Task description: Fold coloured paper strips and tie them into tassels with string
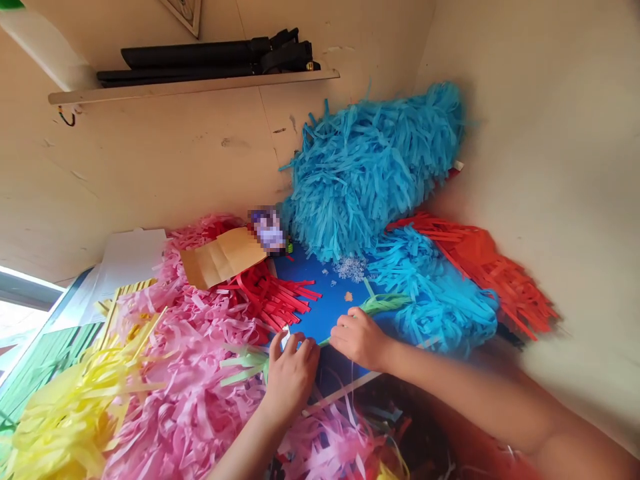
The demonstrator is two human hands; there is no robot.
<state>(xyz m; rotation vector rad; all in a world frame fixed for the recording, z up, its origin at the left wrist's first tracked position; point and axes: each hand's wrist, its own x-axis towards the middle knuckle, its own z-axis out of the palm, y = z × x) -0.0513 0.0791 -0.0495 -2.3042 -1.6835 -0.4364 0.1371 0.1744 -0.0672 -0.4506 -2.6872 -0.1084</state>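
- our left hand [293, 377] is closed, its fingers curled down at the edge of the blue card [320, 293], grasping a green paper fringe [385, 304] with a small white scrap [285, 339] showing just by the fingertips
- our right hand [359, 339] is closed too, pinching the same strip a little further along, so the two hands sit close together, not touching
- the green paper fringe runs across the lower edge of the blue card, darker beyond the right hand, with pale green tassels [245, 363] hanging out past the left hand
- a heap of turquoise paper fringe [360, 173] leans against the wall [525, 167], with a second turquoise bunch [435, 300] lying right of our right hand
- orange-red fringe [480, 267] lies behind that bunch, red fringe [270, 297] lies on the card's left edge, and pink fringe [185, 373] and yellow fringe [65, 420] pile up left of our left hand
- a folded brown paper sheet [223, 257] rests on the red and pink fringe, beside white paper [130, 257]
- the one possible label, a purple and white object [267, 230], is pixelated past reading
- black objects [210, 60] sit on a shelf [190, 87] above; we can read no writing anywhere
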